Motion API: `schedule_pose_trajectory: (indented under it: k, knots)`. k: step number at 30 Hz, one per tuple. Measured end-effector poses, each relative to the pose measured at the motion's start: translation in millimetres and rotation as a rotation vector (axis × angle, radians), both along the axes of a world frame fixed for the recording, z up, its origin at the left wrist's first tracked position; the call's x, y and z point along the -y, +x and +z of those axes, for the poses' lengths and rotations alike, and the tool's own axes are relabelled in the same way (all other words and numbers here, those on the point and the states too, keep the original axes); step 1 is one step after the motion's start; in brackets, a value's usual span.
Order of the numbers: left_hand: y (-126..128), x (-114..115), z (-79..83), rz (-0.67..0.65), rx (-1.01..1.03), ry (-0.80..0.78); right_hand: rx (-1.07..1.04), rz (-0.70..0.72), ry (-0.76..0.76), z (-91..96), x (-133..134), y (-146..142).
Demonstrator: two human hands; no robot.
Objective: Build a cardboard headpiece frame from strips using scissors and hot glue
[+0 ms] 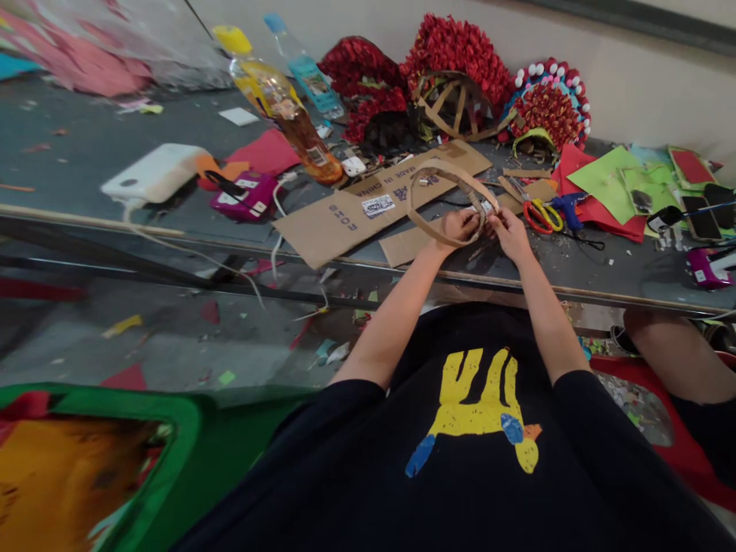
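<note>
A ring bent from a cardboard strip (pixel 424 222) stands up between my hands, just over the table's front edge. My left hand (pixel 460 225) is closed on the ring's lower part. On its right side my right hand (pixel 509 232) pinches the ring near the strip's end, fingertips close to the left hand's. Something small and pale shows at the fingertips, too small to name. Behind the ring lies a flat piece of printed cardboard (pixel 345 222), with a smaller cardboard piece (pixel 405 245) nearer to me. Scissors with red and yellow handles (pixel 542 217) rest right of my right hand.
A blue glue gun (pixel 569 207) and coloured sheets (pixel 609 184) lie to the right. Red decorated headpieces (pixel 460 61) stand along the wall. Left are two bottles (pixel 287 115), a white power strip (pixel 155 172) and cables. A green bin (pixel 189 429) is at lower left; another person's leg (pixel 667 356) is at right.
</note>
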State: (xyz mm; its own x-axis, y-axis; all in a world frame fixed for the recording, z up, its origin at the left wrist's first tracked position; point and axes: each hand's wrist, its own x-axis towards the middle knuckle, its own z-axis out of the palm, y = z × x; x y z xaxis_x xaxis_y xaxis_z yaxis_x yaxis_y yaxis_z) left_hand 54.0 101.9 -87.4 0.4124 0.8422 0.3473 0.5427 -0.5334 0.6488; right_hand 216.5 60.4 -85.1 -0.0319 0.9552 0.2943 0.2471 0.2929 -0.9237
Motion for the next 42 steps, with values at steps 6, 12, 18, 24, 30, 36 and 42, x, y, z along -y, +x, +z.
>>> schedule_pose_trajectory:
  k: [6, 12, 18, 24, 30, 36, 42]
  knots:
    - [-0.6, -1.0, -3.6, 0.023, -0.031, 0.022, 0.043, -0.032, 0.039, 3.2, 4.2, -2.4]
    - [0.3, 6.7, 3.3, -0.016, 0.07, 0.007, -0.001, -0.114, 0.037, 0.2, 0.1, 1.5]
    - [3.3, 9.4, 4.7, -0.036, 0.197, -0.035, 0.0, -0.172, 0.031, -0.5, -1.0, 2.9]
    - [2.5, 9.4, 5.5, 0.001, 0.233, -0.011, 0.093, -0.175, 0.068, 4.0, 3.6, 1.0]
    - [2.7, 8.3, 4.7, -0.019, 0.161, 0.104, 0.069, -0.166, 0.063, 3.4, 4.0, 0.5]
    - [2.9, 9.6, 0.4, -0.047, 0.087, 0.197, 0.072, -0.155, 0.043, 2.6, 2.7, 0.5]
    - [4.3, 14.5, 3.7, -0.018, 0.006, 0.246, 0.127, -0.162, 0.077, 5.8, 5.3, 2.3]
